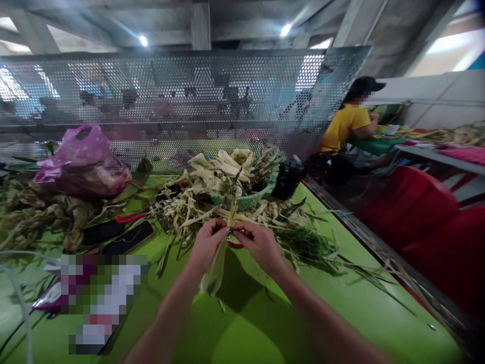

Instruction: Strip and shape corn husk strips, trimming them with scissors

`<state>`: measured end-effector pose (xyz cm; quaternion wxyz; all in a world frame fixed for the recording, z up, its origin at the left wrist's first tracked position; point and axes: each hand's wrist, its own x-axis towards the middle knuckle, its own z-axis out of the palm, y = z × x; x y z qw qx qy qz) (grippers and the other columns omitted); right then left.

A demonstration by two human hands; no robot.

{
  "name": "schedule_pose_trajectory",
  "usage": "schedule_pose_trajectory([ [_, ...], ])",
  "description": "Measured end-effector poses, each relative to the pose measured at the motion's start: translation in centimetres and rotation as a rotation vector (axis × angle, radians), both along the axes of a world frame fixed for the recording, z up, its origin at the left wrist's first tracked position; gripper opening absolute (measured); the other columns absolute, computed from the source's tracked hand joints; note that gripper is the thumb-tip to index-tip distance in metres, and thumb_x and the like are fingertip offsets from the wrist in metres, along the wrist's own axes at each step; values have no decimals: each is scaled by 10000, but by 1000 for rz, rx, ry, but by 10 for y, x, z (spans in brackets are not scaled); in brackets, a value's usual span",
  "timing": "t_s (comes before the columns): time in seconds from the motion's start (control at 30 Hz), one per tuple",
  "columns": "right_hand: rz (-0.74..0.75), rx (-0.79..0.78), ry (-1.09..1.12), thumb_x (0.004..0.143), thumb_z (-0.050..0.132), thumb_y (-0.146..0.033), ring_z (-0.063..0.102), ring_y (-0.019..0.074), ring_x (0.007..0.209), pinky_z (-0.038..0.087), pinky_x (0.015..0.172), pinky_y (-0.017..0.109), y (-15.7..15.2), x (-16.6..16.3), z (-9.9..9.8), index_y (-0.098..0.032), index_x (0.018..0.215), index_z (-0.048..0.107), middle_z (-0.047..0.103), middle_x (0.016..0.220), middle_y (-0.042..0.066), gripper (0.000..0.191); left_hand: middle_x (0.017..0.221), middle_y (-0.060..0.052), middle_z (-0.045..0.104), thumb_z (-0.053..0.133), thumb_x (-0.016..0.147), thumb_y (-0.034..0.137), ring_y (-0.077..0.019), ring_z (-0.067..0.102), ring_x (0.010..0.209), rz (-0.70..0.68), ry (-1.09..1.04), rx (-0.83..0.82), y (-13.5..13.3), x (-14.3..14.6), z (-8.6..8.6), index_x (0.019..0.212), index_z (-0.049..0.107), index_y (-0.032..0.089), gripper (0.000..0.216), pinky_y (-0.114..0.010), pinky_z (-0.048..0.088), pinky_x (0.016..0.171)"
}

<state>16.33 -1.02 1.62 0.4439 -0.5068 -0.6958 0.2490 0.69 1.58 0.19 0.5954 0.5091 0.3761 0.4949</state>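
Note:
My left hand (208, 245) pinches a pale dried corn husk (216, 268) in front of my chest. Its loose ends hang below the fingers, and a narrow yellowish part rises above them. Fingertips of my right hand (259, 246) close on the same husk, almost touching the left ones. A small dark bit shows between the two hands, too small to name. Just behind them lies a red and yellow ring-like thing (235, 243), partly covered by the fingers. Beyond stands a green basket (248, 202) heaped with dried husks (227, 169).
Loose husk scraps and green strands (306, 242) surround the basket; a black container (288, 178) stands beside it. Leftward lie a purple plastic bag (89, 162), a red-handled tool (131, 216) and a phone (129, 237). A perforated metal screen (170, 91) backs the green table. A person in yellow (346, 124) sits right.

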Motion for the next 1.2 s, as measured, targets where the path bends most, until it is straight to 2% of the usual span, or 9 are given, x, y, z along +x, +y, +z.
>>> schedule_pose_trajectory([
  [0.2, 8, 16, -73, 828, 540, -222, 545, 134, 629, 378, 592, 211, -2, 1, 6, -177, 819, 677, 642, 715, 1, 145, 760, -3, 599, 653, 712, 277, -122, 518, 710, -40, -7, -51, -1, 2, 4, 803, 624, 158, 152, -239, 401, 697],
  [0.37, -5, 24, -145, 814, 541, -218, 472, 111, 554, 329, 537, 202, -4, 0, 12, -168, 778, 658, 587, 634, -15, 132, 704, 23, 552, 678, 683, 297, -103, 469, 648, 3, 36, -46, -2, 2, 7, 770, 598, 160, 180, -222, 376, 633],
  [0.53, 90, -84, -236, 832, 544, -299, 460, 117, 564, 318, 529, 213, -11, 12, 33, -180, 767, 658, 577, 624, -16, 177, 659, 38, 517, 659, 709, 303, -85, 437, 600, 76, 21, -21, -1, -5, 11, 753, 584, 162, 165, -205, 340, 578],
  [0.67, 63, -141, -254, 853, 543, -399, 512, 146, 632, 369, 595, 248, -31, 43, 64, -186, 816, 666, 618, 693, 11, 249, 656, 43, 529, 669, 698, 299, -73, 447, 585, 219, -127, -44, 3, -20, 19, 745, 604, 169, 153, -194, 345, 584],
  [0.77, -43, -184, -268, 842, 551, -446, 547, 174, 709, 404, 657, 276, -57, 79, 78, -187, 807, 668, 641, 765, 49, 286, 678, 38, 554, 709, 653, 287, -77, 489, 627, 327, -237, -47, 8, -32, 24, 733, 626, 174, 161, -187, 364, 614],
  [0.9, -191, -357, -281, 840, 498, -537, 466, 159, 516, 360, 502, 289, -88, 130, 74, -224, 794, 668, 548, 565, 44, 359, 683, 38, 563, 735, 629, 288, -69, 506, 623, 361, -354, -70, 11, -42, 25, 733, 639, 179, 178, -179, 385, 612],
  [0.97, -200, -441, -361, 841, 510, -507, 563, 193, 615, 415, 590, 317, -93, 143, 70, -244, 750, 676, 628, 653, 86, 324, 687, 32, 569, 738, 632, 285, -69, 512, 623, 337, -377, -85, 12, -43, 25, 740, 645, 176, 180, -175, 392, 599],
  [1.1, -411, -206, -588, 798, 573, -390, 618, 294, 871, 434, 771, 412, -71, 124, 65, -264, 892, 693, 684, 1022, 99, 198, 693, 31, 579, 746, 625, 272, -68, 519, 630, 273, -379, -112, 10, -40, 25, 744, 649, 175, 182, -170, 395, 591],
  [1.2, -219, -141, -588, 866, 476, -309, 617, 263, 918, 443, 811, 377, -36, 78, 54, -219, 976, 670, 687, 1023, 91, 240, 669, 43, 566, 749, 616, 267, -59, 505, 606, 235, -362, -114, 9, -39, 26, 743, 646, 172, 189, -166, 382, 578],
])
